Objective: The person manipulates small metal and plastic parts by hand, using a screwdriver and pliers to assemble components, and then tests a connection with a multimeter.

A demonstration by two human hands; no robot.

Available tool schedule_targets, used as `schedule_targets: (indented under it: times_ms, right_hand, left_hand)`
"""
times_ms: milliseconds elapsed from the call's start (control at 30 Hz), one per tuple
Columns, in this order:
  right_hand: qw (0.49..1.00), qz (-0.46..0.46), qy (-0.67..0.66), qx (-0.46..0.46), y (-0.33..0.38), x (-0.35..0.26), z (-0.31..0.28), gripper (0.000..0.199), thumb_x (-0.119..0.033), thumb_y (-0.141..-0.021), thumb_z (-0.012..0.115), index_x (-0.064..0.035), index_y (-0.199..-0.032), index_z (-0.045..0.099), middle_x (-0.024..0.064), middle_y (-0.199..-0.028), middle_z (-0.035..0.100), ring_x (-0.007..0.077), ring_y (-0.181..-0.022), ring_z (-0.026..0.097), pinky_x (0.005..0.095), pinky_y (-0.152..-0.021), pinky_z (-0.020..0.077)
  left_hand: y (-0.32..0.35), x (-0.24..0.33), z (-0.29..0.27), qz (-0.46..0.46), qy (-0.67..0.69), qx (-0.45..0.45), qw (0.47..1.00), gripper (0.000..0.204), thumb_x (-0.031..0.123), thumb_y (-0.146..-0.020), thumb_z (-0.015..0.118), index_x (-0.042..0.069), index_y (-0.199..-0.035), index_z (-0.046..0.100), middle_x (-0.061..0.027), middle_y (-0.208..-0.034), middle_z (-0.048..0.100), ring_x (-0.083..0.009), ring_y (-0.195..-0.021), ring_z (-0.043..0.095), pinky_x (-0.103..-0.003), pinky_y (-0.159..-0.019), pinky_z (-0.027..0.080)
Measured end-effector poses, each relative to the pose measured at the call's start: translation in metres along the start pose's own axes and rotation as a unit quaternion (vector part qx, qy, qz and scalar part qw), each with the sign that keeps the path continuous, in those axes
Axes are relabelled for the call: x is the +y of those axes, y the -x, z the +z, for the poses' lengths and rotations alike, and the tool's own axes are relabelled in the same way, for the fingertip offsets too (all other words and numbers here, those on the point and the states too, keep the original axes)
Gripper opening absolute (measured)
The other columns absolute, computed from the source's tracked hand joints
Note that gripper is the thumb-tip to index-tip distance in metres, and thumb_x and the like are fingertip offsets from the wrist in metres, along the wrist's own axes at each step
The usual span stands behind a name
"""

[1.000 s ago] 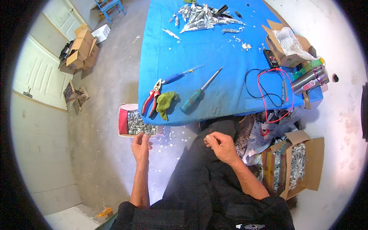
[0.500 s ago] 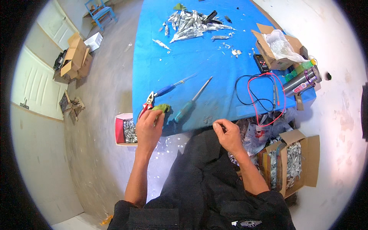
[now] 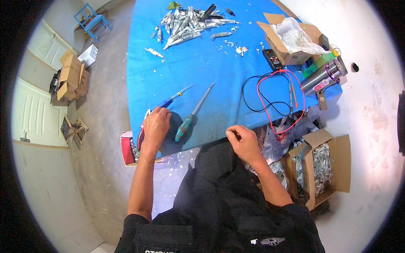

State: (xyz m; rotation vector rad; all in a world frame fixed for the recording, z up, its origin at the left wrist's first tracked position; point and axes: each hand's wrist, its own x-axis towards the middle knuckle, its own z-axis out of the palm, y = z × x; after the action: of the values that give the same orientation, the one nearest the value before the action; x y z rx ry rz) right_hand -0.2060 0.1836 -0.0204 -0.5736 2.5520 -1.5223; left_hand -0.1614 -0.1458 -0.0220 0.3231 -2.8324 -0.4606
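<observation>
My left hand (image 3: pixel 156 126) is at the near left corner of the blue-covered table (image 3: pixel 202 63), back upward, fingers curled down. It covers most of the red-handled pliers (image 3: pixel 141 135); whatever is under its fingertips is hidden. Just beyond the fingers lies a blue-handled screwdriver (image 3: pixel 165 102), its shaft pointing away to the right. A larger screwdriver with a worn teal handle (image 3: pixel 184 127) lies between my two hands, touched by neither. My right hand (image 3: pixel 244 144) hovers at the table's front edge, thumb and fingers drawn together, with nothing visible in it.
Silvery tube-like parts (image 3: pixel 183 27) are heaped at the far side. To the right are a meter (image 3: pixel 272 59) with red and black leads, an open carton (image 3: pixel 274 38) and a steel flask (image 3: pixel 320 80). Below stand a red-sided box (image 3: pixel 128 148) and a carton of metal scraps (image 3: pixel 341 164).
My left hand has moved forward over the pliers and the crumpled green thing, which is now hidden. My right hand keeps its curled pose. The whole view has shifted somewhat.
</observation>
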Motion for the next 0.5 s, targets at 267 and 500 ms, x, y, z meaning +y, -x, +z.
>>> schedule_targets:
  times_ms: [267,500]
  right_hand:
    - [0.983,-0.136,0.103,-0.06,-0.055,-0.005,0.017,0.014,-0.023,-0.095,0.069,-0.0125,-0.103,0.074,0.0127,-0.095,0.069,0.037,-0.089,0.069,0.0486,-0.074,0.0548]
    - [0.968,-0.15,0.16,-0.122,-0.084,-0.007,0.039,0.014,-0.022,-0.093,0.07,-0.0127,-0.103,0.073,0.0131,-0.095,0.067,0.0391,-0.09,0.068,0.0534,-0.075,0.0536]
  left_hand:
    - [-0.004,-0.013,0.009,0.051,-0.035,-0.028,0.998,0.013,0.017,-0.1,0.063,0.004,-0.097,0.062,-0.0205,-0.097,0.066,-0.0439,-0.086,0.067,-0.055,-0.075,0.053]
    - [-0.004,-0.011,0.007,0.031,-0.057,-0.056,0.996,0.014,0.016,-0.102,0.06,0.002,-0.104,0.057,-0.0224,-0.096,0.065,-0.0467,-0.086,0.065,-0.057,-0.076,0.052]
